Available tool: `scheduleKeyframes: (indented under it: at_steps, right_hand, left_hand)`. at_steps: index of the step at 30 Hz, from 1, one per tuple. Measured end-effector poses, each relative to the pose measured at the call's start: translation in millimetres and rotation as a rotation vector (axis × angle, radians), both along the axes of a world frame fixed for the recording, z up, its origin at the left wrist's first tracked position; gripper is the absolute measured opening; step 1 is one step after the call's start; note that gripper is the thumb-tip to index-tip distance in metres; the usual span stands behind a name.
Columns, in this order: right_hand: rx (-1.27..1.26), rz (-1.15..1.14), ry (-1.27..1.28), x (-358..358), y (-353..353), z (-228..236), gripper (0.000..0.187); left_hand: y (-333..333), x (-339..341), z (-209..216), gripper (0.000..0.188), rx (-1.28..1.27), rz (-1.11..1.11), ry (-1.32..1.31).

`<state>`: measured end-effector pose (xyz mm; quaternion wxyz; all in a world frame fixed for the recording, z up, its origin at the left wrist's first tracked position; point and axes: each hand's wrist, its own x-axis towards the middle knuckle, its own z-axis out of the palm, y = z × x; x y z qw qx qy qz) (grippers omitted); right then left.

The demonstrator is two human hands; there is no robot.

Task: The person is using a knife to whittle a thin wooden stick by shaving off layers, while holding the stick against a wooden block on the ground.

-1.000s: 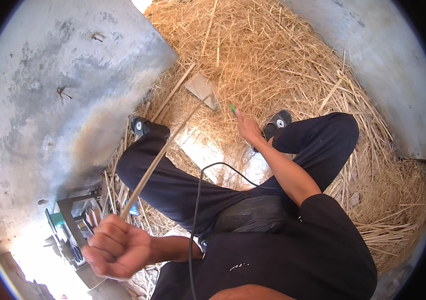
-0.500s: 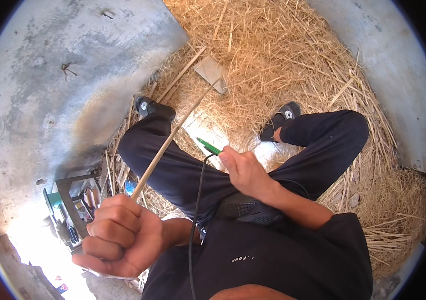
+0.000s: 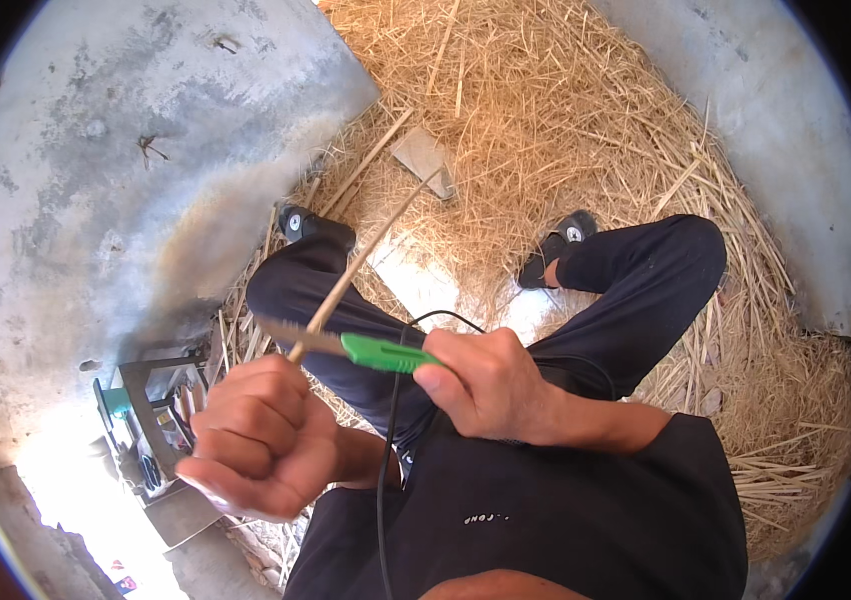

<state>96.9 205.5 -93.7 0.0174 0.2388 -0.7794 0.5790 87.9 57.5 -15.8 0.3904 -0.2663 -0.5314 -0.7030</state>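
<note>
My left hand [image 3: 271,435] is closed in a fist around the near end of a long thin bamboo strip [image 3: 368,245]. The strip slants up and away to the right, tapering toward its far tip. My right hand [image 3: 491,385] grips a green-handled knife [image 3: 381,352], fingers wrapped over the rear of the handle. Its blade points left and crosses the strip just beyond my left fist. The blade is slightly blurred, and whether it cuts into the strip I cannot tell.
Pale straw-like shavings [image 3: 546,120] cover the floor between my bent legs. A flat grey slab [image 3: 421,158] lies among them. A weathered wall [image 3: 76,200] rises at left, above a small rack of tools [image 3: 161,400]. A black cable [image 3: 393,430] hangs before my shirt.
My right hand has brought the knife left and nearer, so its blade now lies across the bamboo strip. My left fist has shifted slightly right and up.
</note>
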Motion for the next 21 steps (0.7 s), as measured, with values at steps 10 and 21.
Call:
scheduleKeyframes:
  at_steps: [10,21]
  right_hand:
    - [0.064,-0.08,-0.099,5.6,10.6,-15.5,0.03]
    - [-0.02,-0.021,0.037,10.1,-7.0,-10.2,0.03]
  left_hand:
    - [11.7,11.9,-2.4,0.046,-0.03,-0.029,-0.017]
    - [1.2,4.2,1.8,0.042,-0.059,-0.019,-0.018]
